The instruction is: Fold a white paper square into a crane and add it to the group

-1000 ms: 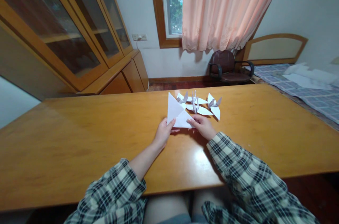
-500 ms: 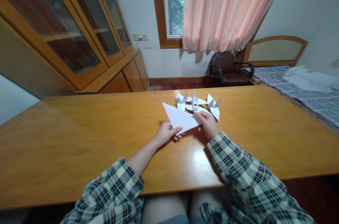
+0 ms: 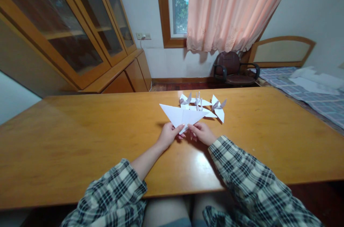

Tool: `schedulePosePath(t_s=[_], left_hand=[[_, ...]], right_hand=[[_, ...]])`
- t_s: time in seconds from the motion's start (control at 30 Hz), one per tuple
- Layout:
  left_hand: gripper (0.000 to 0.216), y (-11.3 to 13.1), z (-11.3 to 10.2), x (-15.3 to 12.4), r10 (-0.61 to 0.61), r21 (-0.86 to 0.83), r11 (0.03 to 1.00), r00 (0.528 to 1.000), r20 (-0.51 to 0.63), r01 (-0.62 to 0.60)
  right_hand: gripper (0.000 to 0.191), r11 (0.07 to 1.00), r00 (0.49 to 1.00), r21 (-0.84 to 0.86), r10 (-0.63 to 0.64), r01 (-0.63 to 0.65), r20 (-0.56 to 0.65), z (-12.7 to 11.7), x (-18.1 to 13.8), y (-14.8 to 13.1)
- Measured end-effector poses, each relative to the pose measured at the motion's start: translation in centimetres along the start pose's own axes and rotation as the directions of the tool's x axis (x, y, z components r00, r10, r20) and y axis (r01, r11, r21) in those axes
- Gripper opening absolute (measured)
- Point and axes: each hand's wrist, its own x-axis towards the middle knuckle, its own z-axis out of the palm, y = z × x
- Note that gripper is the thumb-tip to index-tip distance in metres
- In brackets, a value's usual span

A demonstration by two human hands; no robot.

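A white paper folded into a triangle [image 3: 182, 115] is held just above the wooden table [image 3: 80, 137], its long edge away from me and its point toward me. My left hand [image 3: 168, 134] pinches the paper's near corner from the left. My right hand [image 3: 202, 132] pinches the same corner from the right. Both arms wear plaid sleeves. Just behind the paper, three folded white paper cranes [image 3: 204, 104] sit on the table.
A glass-door wooden cabinet [image 3: 67, 33] stands at the left. Beyond the table are a dark armchair [image 3: 232, 69], a window with a pink curtain [image 3: 231, 8], and a bed with a checked cover [image 3: 317, 94] at the right.
The paper has turned: it stood with a corner pointing up, then swung flat into a wide triangle with its point toward me. Both hands shifted along its edge to the near corner.
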Motion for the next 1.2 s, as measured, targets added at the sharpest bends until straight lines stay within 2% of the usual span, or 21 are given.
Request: schedulePosePath(t_s=[0.13, 0.3, 0.43, 0.73, 0.97, 1.2], left_hand=[[0.045, 0.0, 0.1, -0.2, 0.001, 0.048, 0.999, 0.999, 0.051, -0.003], [0.045, 0.2, 0.2, -0.4, -0.01, 0.133, 0.991, 0.99, 0.138, -0.008], [0.047, 0.0, 0.2, -0.3, -0.017, 0.099, 0.995, 0.982, 0.188, -0.002], [0.047, -0.3, 0.1, -0.1, -0.031, 0.068, 0.998, 0.975, 0.221, 0.017], [0.046, -0.4, -0.1, 0.0, -0.037, 0.027, 0.999, 0.976, 0.214, 0.032], [0.042, 0.3, 0.2, -0.4, -0.08, 0.033, 0.997, 0.98, 0.181, 0.075]], right_hand=[[0.057, 0.996, 1.0, -0.093, -0.018, 0.016, -0.021, 0.1, -0.1, -0.1], [0.056, 0.994, 0.997, -0.107, -0.021, 0.012, -0.078, -0.2, 0.0, 0.0], [0.056, 0.988, 0.988, -0.151, -0.051, 0.029, -0.143, -0.5, 0.2, 0.3], [0.058, 0.985, 0.977, -0.162, -0.093, 0.063, -0.19, -0.7, -0.2, -0.1], [0.056, 0.991, 0.917, -0.064, -0.13, 0.114, -0.378, -1.6, 0.2, -0.1], [0.05, 0.986, 0.855, -0.018, -0.151, 0.163, -0.496, -2.8, 0.6, 0.0]])
